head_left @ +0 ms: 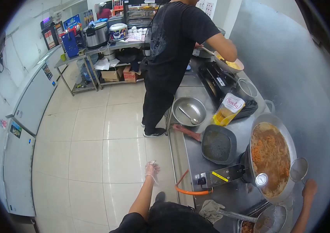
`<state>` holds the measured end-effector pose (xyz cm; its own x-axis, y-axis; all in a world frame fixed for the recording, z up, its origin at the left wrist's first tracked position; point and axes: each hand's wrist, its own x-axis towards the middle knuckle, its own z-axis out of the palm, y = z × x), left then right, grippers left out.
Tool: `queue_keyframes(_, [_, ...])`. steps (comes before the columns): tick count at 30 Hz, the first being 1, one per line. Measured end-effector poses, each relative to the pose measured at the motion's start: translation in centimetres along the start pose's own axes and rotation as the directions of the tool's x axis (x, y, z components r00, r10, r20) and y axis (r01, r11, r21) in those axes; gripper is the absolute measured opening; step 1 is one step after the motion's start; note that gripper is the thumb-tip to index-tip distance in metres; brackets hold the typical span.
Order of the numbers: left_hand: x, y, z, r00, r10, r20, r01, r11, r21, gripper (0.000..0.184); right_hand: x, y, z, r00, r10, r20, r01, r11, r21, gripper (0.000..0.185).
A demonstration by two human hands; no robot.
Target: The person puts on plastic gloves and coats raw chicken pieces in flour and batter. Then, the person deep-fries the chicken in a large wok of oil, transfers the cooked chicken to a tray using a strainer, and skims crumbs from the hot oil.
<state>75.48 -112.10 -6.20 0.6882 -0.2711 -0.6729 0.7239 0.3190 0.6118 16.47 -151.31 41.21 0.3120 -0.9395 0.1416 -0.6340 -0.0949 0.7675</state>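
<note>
My left hand, in a clear plastic glove, is held out over the floor tiles, its fingers loosely apart and nothing visible in it. At the right, my right hand is closed on the handle of a small mesh strainer. The strainer's round head is over the near right rim of a large wok. Bubbling brown oil with orange-brown food pieces fills the wok. A round dial thermometer is at the wok's left rim.
A square pan, a steel bowl with a spoon and an oil pouch stand on the steel counter. A larger skimmer and a cloth lie close by. An orange hose loops off the edge. A co-worker stands ahead.
</note>
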Motion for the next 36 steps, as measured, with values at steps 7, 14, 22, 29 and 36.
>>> queue_keyframes(7, [1.1, -0.1, -4.2, 0.995, -0.002, 0.096, 0.022, 0.979, -0.205, 0.028, 3.7, -4.1, -3.3, 0.903, -0.256, 0.345, 0.205, 0.963, 0.177, 0.018])
queue_keyframes(14, [-4.0, 2.2, -2.1, 0.997, 0.065, -0.05, -0.067, 0.997, -0.035, 0.041, 4.3, -7.8, -6.6, 0.834, -0.444, 0.329, 0.088, 0.695, 0.714, 0.031])
queue_keyframes(22, [-2.2, 0.4, -3.9, 0.987, -0.129, 0.098, 0.129, 0.992, 0.003, 0.051, 5.7, -11.9, -5.5, 0.895, -0.345, 0.284, 0.02, 0.666, 0.746, 0.031])
queue_keyframes(29, [-0.9, -0.8, -3.3, 0.982, -0.17, 0.078, 0.163, 0.983, 0.087, 0.047, 5.9, -12.1, -5.8, 0.965, -0.194, 0.177, -0.059, 0.499, 0.865, 0.04])
queue_keyframes(36, [-1.2, -0.5, -2.4, 0.983, -0.145, 0.115, 0.128, 0.982, 0.142, 0.049, 4.3, -9.6, -6.3, 0.949, -0.194, 0.25, -0.197, 0.255, 0.947, 0.041])
